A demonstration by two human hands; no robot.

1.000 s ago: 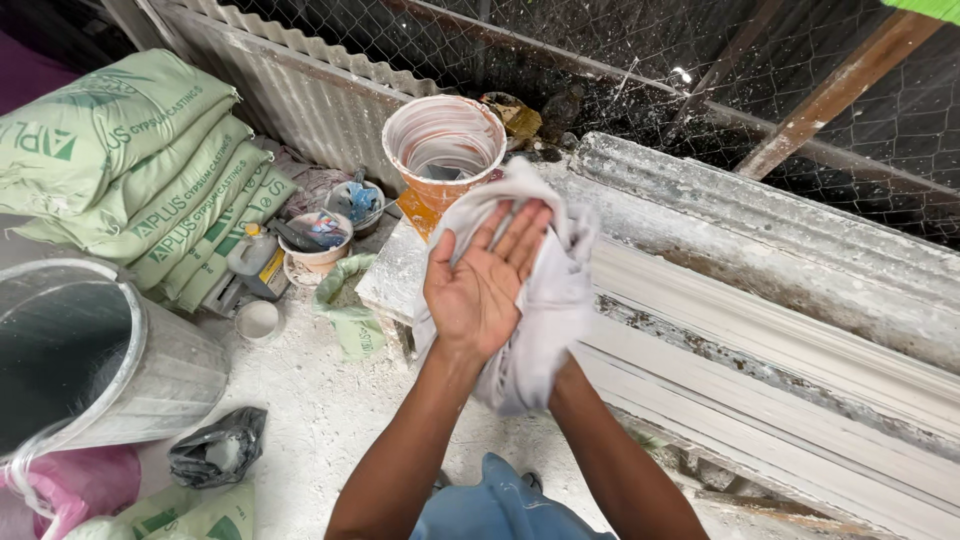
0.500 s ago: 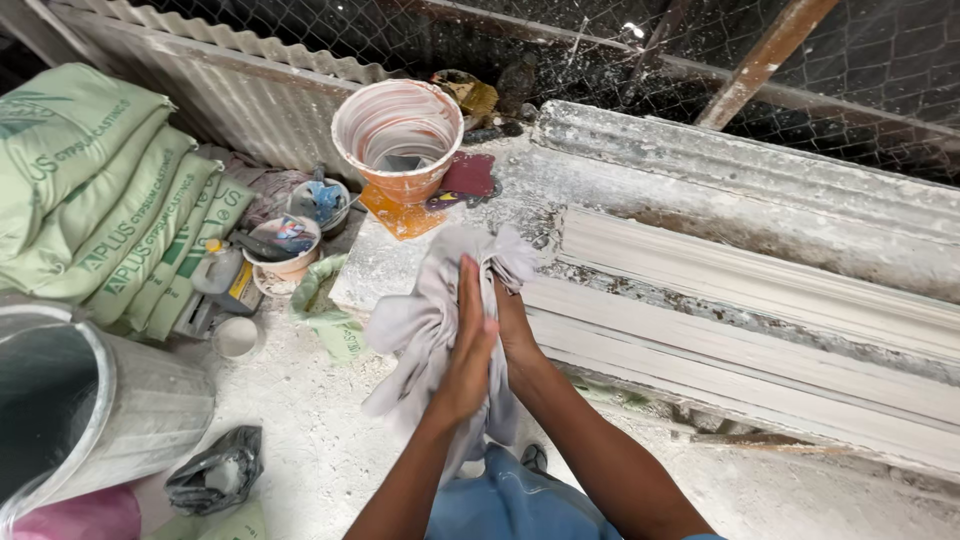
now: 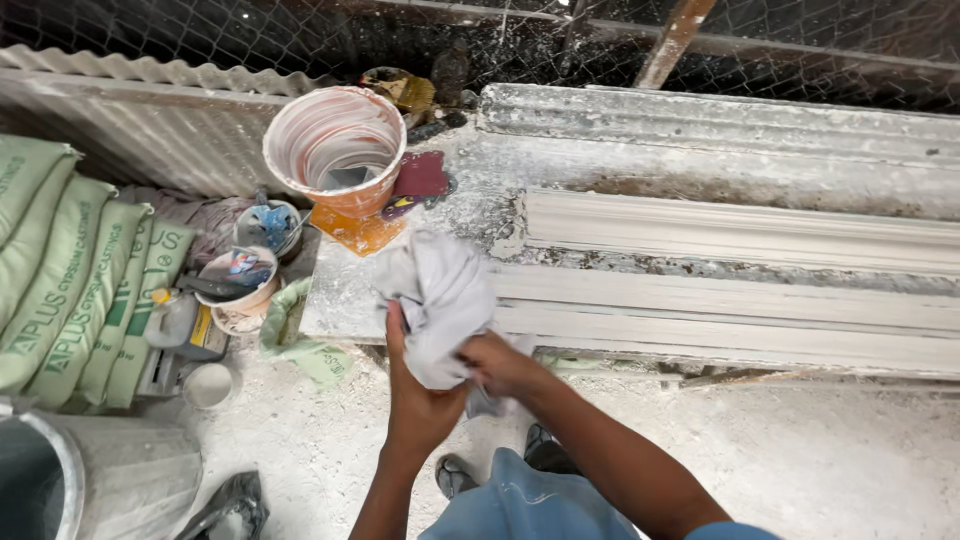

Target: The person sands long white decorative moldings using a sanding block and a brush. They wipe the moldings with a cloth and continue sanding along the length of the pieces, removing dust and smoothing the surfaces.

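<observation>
Head view: both hands, left hand [image 3: 420, 400] and right hand [image 3: 497, 362], clenched a grey rag [image 3: 440, 295] at frame centre, bunching it for grip.

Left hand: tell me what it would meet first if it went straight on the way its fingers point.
The left hand points up-frame into the grey cloth it already grips; beyond that, probably the white moulded slab's near edge, though depth is unclear.

Matt grey cloth [image 3: 440, 300] (probably cotton)
</observation>
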